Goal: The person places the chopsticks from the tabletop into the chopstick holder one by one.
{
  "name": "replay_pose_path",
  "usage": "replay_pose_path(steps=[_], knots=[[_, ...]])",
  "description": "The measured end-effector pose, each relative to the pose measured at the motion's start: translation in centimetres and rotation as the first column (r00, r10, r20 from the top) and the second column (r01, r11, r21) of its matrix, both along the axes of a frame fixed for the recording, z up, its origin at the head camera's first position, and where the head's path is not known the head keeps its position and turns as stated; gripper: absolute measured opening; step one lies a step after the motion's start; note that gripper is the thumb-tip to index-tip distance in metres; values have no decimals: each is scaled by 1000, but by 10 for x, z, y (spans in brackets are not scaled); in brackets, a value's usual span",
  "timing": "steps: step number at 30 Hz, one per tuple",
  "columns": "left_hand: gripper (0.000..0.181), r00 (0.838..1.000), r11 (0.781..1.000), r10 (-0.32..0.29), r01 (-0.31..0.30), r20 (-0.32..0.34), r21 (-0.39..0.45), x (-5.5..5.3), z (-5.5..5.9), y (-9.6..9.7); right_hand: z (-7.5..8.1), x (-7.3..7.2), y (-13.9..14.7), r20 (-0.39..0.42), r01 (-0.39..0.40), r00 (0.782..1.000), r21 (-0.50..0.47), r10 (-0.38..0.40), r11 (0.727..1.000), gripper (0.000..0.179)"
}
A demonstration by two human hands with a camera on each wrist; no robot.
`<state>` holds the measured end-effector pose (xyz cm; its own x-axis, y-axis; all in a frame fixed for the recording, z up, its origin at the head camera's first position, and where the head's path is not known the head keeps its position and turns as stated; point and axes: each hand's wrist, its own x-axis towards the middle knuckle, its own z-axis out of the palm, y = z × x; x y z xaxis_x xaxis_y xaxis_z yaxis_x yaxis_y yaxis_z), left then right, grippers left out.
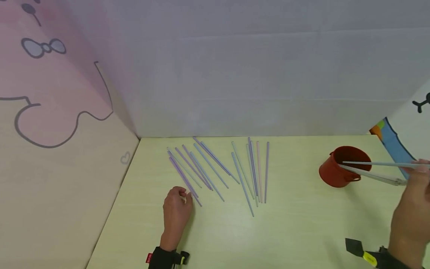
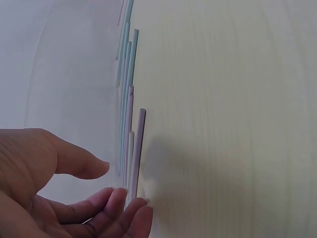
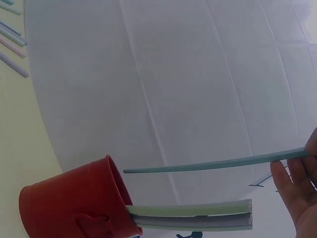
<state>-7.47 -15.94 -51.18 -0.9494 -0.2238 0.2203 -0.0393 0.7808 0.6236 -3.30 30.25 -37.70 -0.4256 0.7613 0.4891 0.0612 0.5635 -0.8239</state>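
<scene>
My right hand (image 1: 411,205) pinches one end of a pale blue straw (image 3: 213,163). The straw's other end points at the mouth of a small red bucket (image 1: 330,173), just outside the rim in the right wrist view. Several pale straws (image 3: 193,210) stick out of the bucket. My left hand (image 1: 176,205) rests at the near ends of a spread of straws on the table. In the left wrist view its fingertips overlap the lower end of a purple straw (image 2: 139,144), while the thumb stands apart and nothing is pinched.
Pastel straws lie in two loose groups on the pale table (image 1: 295,231), a left group (image 1: 205,160) and a middle group (image 1: 255,168). A whitish sheet (image 1: 252,74) rises behind the table's back edge. Printed cloth (image 1: 60,130) hangs at the left.
</scene>
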Motion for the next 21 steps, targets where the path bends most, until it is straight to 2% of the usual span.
replay_pose_path(steps=[2,4,10,21], knots=[[17,1000,1000,-1,1,7,-8,0,0,0,-3,-1,3,15,15,1000,-30,-15,999,30],[19,1000,1000,-2,2,13,-15,0,-1,-1,-7,-3,7,-23,-8,1000,-36,7,999,30],[21,999,1000,-12,13,34,-25,0,-3,-2,-20,-7,13,-98,-55,993,82,63,995,32],[22,999,1000,-3,4,54,-23,-1,-4,-1,-30,-3,16,-73,-94,991,183,109,979,33]])
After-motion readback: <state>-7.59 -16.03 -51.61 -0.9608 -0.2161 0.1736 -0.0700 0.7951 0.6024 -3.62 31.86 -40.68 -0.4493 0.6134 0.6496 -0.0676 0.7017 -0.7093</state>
